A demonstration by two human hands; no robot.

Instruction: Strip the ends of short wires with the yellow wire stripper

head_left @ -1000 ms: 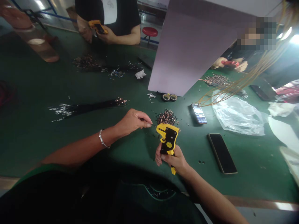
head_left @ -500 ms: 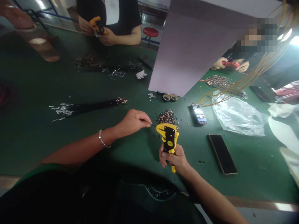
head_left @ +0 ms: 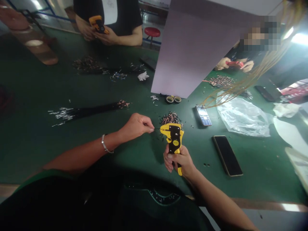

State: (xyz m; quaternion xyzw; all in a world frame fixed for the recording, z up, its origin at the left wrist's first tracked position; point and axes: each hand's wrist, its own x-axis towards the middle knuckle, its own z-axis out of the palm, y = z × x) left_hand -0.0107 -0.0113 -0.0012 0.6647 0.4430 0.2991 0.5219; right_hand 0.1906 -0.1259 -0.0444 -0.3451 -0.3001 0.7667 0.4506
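A smooth pale panel blocks the upper middle of the frame; a crinkled clear bag and slab-shaped phone lie at right. At centre, above the green bench, the right hand grips a yellow-and-black tool and the left hand pinches a thin dark wire (it runs to the tool's nose), near a tangled coppery wire pile.

Two yellow-and-black tools, one keypad phone, one red stool
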